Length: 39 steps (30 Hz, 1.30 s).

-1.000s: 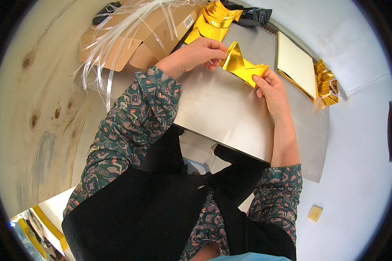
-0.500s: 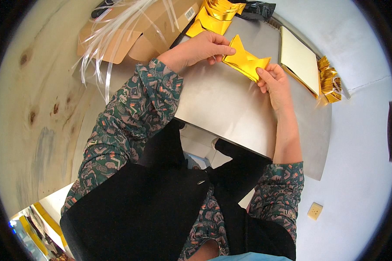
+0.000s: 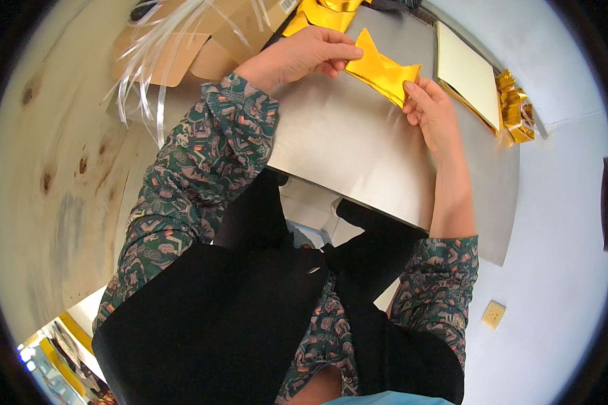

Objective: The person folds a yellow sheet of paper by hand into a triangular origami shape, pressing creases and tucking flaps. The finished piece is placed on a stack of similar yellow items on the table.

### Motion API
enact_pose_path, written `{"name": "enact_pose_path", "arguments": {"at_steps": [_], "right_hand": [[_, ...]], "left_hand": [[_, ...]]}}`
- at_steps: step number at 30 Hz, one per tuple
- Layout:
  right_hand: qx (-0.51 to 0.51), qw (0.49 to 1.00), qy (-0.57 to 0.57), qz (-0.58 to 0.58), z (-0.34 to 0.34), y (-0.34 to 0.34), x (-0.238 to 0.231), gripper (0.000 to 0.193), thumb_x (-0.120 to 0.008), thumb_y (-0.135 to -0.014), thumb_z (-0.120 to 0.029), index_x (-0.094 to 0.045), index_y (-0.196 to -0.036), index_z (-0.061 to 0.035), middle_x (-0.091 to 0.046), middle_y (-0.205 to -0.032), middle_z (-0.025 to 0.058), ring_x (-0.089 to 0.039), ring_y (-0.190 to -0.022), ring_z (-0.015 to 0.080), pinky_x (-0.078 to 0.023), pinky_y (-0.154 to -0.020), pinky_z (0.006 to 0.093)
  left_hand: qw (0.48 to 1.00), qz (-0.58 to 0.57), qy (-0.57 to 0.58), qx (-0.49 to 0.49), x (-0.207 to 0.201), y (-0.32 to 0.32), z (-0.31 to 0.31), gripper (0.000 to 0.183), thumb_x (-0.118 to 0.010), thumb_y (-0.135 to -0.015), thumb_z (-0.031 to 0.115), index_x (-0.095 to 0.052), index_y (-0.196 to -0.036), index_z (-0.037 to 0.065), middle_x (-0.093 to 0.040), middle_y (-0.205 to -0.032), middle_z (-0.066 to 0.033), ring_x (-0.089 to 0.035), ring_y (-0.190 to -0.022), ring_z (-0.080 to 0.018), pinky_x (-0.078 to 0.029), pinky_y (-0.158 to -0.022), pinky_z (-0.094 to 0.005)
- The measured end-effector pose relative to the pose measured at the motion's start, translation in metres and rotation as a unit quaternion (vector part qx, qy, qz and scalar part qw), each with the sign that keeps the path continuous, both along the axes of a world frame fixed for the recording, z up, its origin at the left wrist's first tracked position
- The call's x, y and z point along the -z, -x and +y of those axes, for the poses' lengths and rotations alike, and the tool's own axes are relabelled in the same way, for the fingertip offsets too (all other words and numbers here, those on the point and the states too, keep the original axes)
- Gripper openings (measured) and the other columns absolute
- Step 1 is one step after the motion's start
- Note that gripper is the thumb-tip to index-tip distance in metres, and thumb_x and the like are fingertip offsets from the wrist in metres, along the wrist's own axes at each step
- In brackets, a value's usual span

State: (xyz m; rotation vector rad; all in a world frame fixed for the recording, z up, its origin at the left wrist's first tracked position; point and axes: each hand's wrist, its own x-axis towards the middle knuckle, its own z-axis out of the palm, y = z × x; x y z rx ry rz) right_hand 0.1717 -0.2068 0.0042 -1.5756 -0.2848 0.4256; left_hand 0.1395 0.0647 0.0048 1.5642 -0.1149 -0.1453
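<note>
A folded gold foil paper piece (image 3: pixel 384 73), shaped like an ingot with two pointed ends, is held above the grey table (image 3: pixel 348 135). My left hand (image 3: pixel 311 55) pinches its left point between thumb and fingers. At the other end, my right hand (image 3: pixel 429 108) grips the right corner the same way. Just beyond my left hand lie more folded gold foil pieces (image 3: pixel 321 19), partly cut off by the top of the view.
An open cardboard box (image 3: pixel 226 57) with white plastic strips (image 3: pixel 142 81) hanging over it stands at the left. Toward the right lie a stack of cream sheets (image 3: pixel 467 77) and a bundle of gold folded paper (image 3: pixel 517 115). A wooden board (image 3: pixel 54 155) fills the far left.
The whole view has tilted slightly, so the table and objects sit higher in it. Both hands keep hold of the gold paper piece, which looks almost the same in shape.
</note>
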Motion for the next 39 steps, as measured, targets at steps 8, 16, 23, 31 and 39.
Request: {"name": "enact_pose_path", "arguments": {"at_steps": [8,16,23,31,39], "right_hand": [[-0.012,1.0,0.007,-0.009,-0.001,-0.002,0.003,0.026,-0.074,-0.093,-0.023,-0.066,-0.11,-0.0061,-0.065,-0.084,-0.0007,-0.05,-0.064,0.0032,-0.039,-0.058,0.0164],[-0.014,0.999,0.027,-0.028,-0.002,-0.004,0.006,0.027,-0.074,-0.091,-0.023,-0.066,-0.11,-0.0055,-0.065,-0.084,-0.0009,-0.051,-0.064,0.0038,-0.042,-0.06,0.0171],[-0.032,0.998,0.001,-0.047,0.002,0.0,0.005,0.036,-0.072,-0.094,-0.024,-0.062,-0.122,-0.0032,-0.07,-0.103,0.0058,-0.062,-0.084,0.0094,-0.049,-0.07,0.022],[-0.018,0.999,0.025,-0.038,0.004,0.005,-0.001,0.042,-0.067,-0.097,-0.02,-0.057,-0.133,-0.0003,-0.068,-0.119,0.0116,-0.063,-0.093,0.0124,-0.053,-0.076,0.0261],[-0.012,0.999,0.022,-0.03,0.004,0.007,-0.002,0.04,-0.066,-0.097,-0.018,-0.058,-0.132,-0.0009,-0.068,-0.119,0.0109,-0.063,-0.092,0.012,-0.053,-0.075,0.0256]], "left_hand": [[0.997,-0.014,-0.054,-0.046,0.006,-0.002,-0.001,0.037,-0.071,-0.096,0.032,-0.068,-0.119,0.003,-0.059,-0.079,0.0048,-0.051,-0.066,-0.0015,-0.042,-0.055,-0.0157],[0.999,-0.001,-0.041,-0.027,0.004,-0.002,0.0,0.035,-0.073,-0.095,0.029,-0.067,-0.118,0.003,-0.059,-0.081,0.0049,-0.052,-0.067,-0.0017,-0.042,-0.057,-0.0155],[0.996,-0.004,-0.091,-0.026,-0.002,-0.002,0.008,0.032,-0.074,-0.093,0.033,-0.069,-0.113,0.01,-0.064,-0.087,0.0056,-0.057,-0.075,-0.0038,-0.046,-0.064,-0.0192],[0.965,-0.047,-0.185,-0.18,-0.01,-0.012,0.052,0.037,-0.07,-0.094,0.031,-0.071,-0.12,0.005,-0.069,-0.094,0.0025,-0.06,-0.08,-0.0052,-0.048,-0.064,-0.0216],[0.915,-0.105,-0.297,-0.251,0.005,-0.021,0.052,0.038,-0.07,-0.094,0.027,-0.069,-0.121,0.0,-0.071,-0.097,-0.0031,-0.062,-0.081,-0.008,-0.051,-0.065,-0.0231]]}}
